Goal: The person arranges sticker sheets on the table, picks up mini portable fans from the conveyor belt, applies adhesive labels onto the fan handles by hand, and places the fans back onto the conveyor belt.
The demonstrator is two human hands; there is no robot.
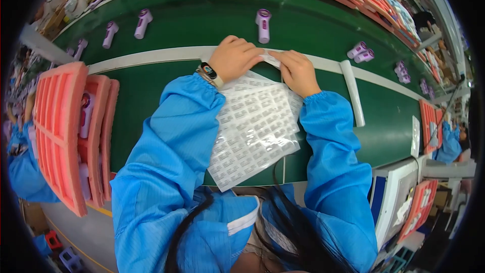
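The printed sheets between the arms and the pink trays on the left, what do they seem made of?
Printed sheets: thin paper or plastic film, I can't tell which; glossy, since light glares off the top one. Pink trays: probably foam, matte, judging by their thick, soft-looking walls.

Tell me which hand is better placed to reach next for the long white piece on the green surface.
Probably the right hand: the long white piece lies beside the right sleeve; the left hand is farther away.

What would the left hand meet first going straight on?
Most likely the right hand, just across the small white paper; depth there is hard to judge.
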